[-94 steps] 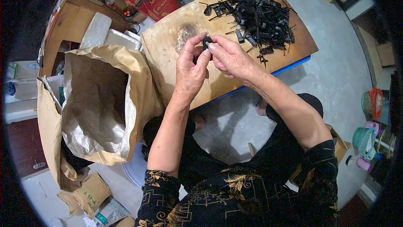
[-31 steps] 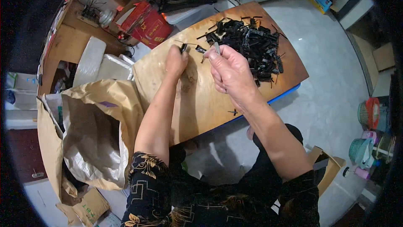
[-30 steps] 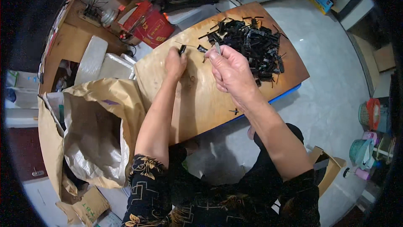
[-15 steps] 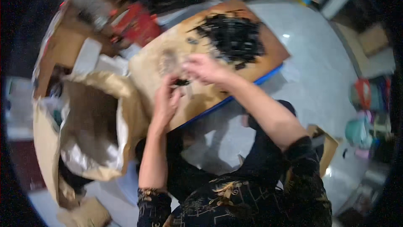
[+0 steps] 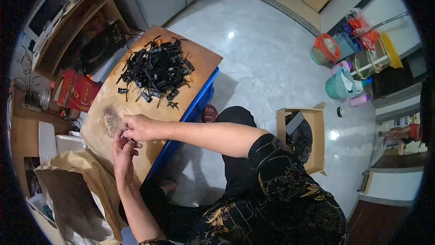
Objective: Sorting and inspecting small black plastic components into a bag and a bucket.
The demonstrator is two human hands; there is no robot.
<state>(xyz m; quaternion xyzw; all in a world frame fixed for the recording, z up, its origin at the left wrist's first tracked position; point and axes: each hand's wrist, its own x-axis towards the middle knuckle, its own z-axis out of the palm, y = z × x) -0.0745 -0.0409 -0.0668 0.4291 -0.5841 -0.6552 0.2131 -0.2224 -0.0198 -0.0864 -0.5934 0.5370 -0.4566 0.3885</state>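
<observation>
Two white foam blocks (image 5: 47, 140) stand at the far left, with a brown paper sack (image 5: 81, 165) just below them, its mouth gaping and its pale lining showing. Farther up, a red box (image 5: 79, 92) sits beside the upper left edge of the wooden table (image 5: 201, 57).

On the tabletop, toward its left end, the left hand (image 5: 123, 156) is raised with fingers curled and thumb brought in, grasping a small black piece (image 5: 137, 145) that is mostly hidden between the fingertips. The right hand (image 5: 139, 128) comes across from the right and meets it, thumb and forefinger pinching a thin grey strip (image 5: 127, 128) close above the piece; whether strip and piece touch, I cannot tell. One loose black part (image 5: 122, 90) lies by itself on the wood, just left of a heaped pile of black parts (image 5: 156, 70) that covers much of the table's far half. Some thin rods stick out of the heap at odd angles.

Right of the table, an open cardboard carton (image 5: 319, 140) rests on the grey floor (image 5: 272, 63) with dark things inside. Farther right are a teal basket (image 5: 336, 88) and a purple bottle (image 5: 359, 100).
</observation>
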